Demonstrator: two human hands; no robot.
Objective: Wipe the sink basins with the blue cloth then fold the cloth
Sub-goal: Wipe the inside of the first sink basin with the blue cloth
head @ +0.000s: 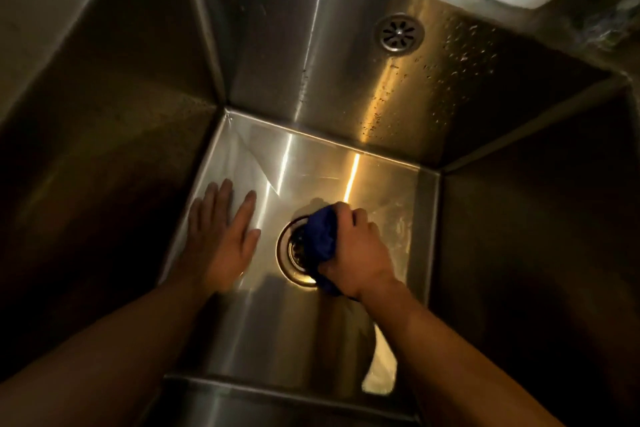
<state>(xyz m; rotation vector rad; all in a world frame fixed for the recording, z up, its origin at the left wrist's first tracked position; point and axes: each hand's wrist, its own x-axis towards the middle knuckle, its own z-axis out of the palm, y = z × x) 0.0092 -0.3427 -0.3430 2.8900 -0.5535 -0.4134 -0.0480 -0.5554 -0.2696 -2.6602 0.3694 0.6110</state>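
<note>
Sink basin [277, 340] wiping under way; folding not begun
Blue cloth [322, 236] gripped by right hand [356, 250] at the drain [294, 250]; left hand [221, 236] laid flat, empty

Left hand [221, 239] lies flat, fingers [225, 196] straight; right hand [358, 253] grips the blue cloth [323, 239], fingers curled

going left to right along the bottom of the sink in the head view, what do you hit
left hand, fingers straight and flat → drain → blue cloth, bunched over the drain's right edge → right hand, gripping the cloth
</note>
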